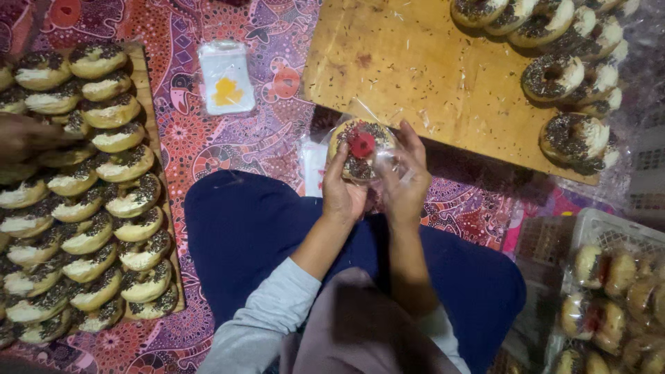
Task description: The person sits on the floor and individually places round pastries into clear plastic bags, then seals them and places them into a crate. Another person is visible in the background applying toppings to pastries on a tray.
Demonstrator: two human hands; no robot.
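Over the lap in dark blue trousers (242, 228), the left hand (343, 190) and the right hand (404, 183) together hold a sprinkle-topped doughnut (360, 147) with a red round sticker, wrapped in a clear plastic bag (388, 163). The left fingers curl around its left edge; the right fingers pinch the plastic at its right side. Just beyond lies a wooden board (409, 69) bearing a row of sprinkled doughnuts (564, 76). At left, a tray of doughnuts (90, 194); at right, a white basket (609, 228) of bagged ones. A small plastic packet (225, 76) rests on the patterned cloth (201, 138).
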